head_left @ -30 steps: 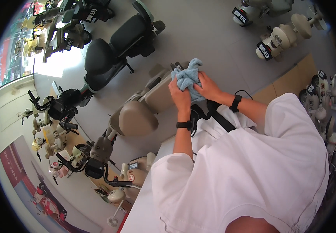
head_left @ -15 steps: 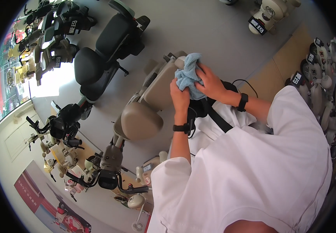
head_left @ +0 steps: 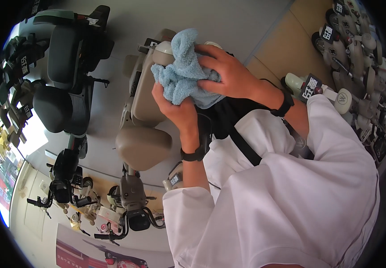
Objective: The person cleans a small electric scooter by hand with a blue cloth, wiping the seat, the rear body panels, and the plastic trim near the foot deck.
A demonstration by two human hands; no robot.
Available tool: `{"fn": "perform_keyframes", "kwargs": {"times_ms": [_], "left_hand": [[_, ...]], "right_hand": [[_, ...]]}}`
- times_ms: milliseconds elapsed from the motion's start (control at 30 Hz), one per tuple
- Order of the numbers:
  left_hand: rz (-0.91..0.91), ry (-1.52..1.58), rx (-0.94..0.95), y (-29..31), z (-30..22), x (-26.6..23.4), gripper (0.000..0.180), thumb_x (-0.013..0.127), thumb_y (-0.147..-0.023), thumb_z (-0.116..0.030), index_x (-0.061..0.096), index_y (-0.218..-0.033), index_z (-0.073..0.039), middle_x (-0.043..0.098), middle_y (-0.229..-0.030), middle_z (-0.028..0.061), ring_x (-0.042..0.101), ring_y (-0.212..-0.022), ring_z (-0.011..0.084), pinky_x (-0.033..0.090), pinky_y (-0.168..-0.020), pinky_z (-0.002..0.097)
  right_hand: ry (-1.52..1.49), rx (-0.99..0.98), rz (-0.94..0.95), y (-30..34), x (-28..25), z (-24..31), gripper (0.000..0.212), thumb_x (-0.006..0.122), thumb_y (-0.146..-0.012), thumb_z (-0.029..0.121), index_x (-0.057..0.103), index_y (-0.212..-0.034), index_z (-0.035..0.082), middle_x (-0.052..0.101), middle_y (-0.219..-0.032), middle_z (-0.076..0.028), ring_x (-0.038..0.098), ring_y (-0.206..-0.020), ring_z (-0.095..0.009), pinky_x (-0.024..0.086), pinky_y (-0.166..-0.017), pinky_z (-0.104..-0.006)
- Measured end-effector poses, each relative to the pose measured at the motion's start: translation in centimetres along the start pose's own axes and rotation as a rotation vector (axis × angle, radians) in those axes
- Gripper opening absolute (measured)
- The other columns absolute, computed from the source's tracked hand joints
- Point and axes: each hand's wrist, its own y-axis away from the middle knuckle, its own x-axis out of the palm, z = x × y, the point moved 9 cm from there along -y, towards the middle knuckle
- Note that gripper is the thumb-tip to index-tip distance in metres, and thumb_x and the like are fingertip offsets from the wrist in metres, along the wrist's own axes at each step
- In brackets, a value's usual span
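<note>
Between my hands is a bunched light-blue cloth [head_left: 182, 73], held up in front of me over the rear of a beige electric scooter. My left hand [head_left: 175, 107] grips its lower left side, the fingers largely hidden behind the folds. My right hand [head_left: 228, 73] pinches it from the right, thumb and fingers curled into the fabric. Just beyond the cloth sits the scooter's beige rear seat [head_left: 146, 96], with a rounded light backrest [head_left: 163, 53] partly covered by the cloth. Nearer the handlebar is the brown front saddle [head_left: 143, 147].
A black electric scooter [head_left: 63, 58] stands parallel on the left. The beige scooter's handlebar [head_left: 137, 219] points toward the lower edge. Rows of scooters [head_left: 353, 85] line the right side, and more stand at the far left. A poster [head_left: 95, 252] hangs on the wall.
My view has turned and come closer, so the scooters shift left. The cloth, still in both hands, appears larger and further left, and its folds have changed shape.
</note>
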Motion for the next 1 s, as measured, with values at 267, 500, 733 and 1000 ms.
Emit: {"fn": "perform_keyframes", "kwargs": {"times_ms": [267, 500, 733, 1000], "left_hand": [[-0.040, -0.093, -0.007, 0.3, -1.4, -0.2, 0.048, 0.066, -0.080, 0.000, 0.051, -0.126, 0.001, 0.057, -0.120, 0.0127, 0.056, -0.113, 0.0248, 0.039, -0.101, 0.0351], [-0.148, -0.109, -0.023, 0.6, -0.6, -1.0, 0.046, 0.063, -0.083, 0.001, 0.050, -0.127, 0.005, 0.057, -0.125, 0.0148, 0.056, -0.114, 0.0255, 0.040, -0.103, 0.0370], [-0.149, -0.142, -0.028, 0.5, -1.6, -0.3, 0.045, 0.060, -0.083, 0.004, 0.049, -0.126, 0.005, 0.058, -0.122, 0.0157, 0.057, -0.111, 0.0239, 0.040, -0.101, 0.0348], [-0.001, -0.045, -0.011, 1.3, -1.4, 0.7, 0.050, 0.066, -0.084, -0.005, 0.047, -0.129, 0.004, 0.058, -0.122, 0.0139, 0.057, -0.111, 0.0236, 0.042, -0.099, 0.0335]], "right_hand": [[-0.062, -0.125, 0.204, -1.1, 0.3, -0.4, 0.051, 0.073, -0.081, 0.026, 0.057, -0.126, 0.006, 0.042, -0.142, -0.017, 0.048, -0.124, -0.038, 0.042, -0.103, -0.0425], [-0.085, -0.138, 0.200, -0.7, 1.1, -0.1, 0.054, 0.071, -0.084, 0.022, 0.052, -0.132, 0.008, 0.040, -0.144, -0.018, 0.044, -0.128, -0.038, 0.040, -0.105, -0.0443], [-0.078, -0.118, 0.119, 0.2, 1.2, -0.4, 0.054, 0.071, -0.083, 0.021, 0.052, -0.132, 0.007, 0.040, -0.143, -0.018, 0.042, -0.129, -0.038, 0.039, -0.106, -0.0456], [-0.114, -0.041, 0.045, 2.1, 1.5, -1.0, 0.056, 0.069, -0.082, 0.021, 0.051, -0.133, 0.006, 0.040, -0.143, -0.019, 0.042, -0.129, -0.039, 0.038, -0.106, -0.0447]]}}
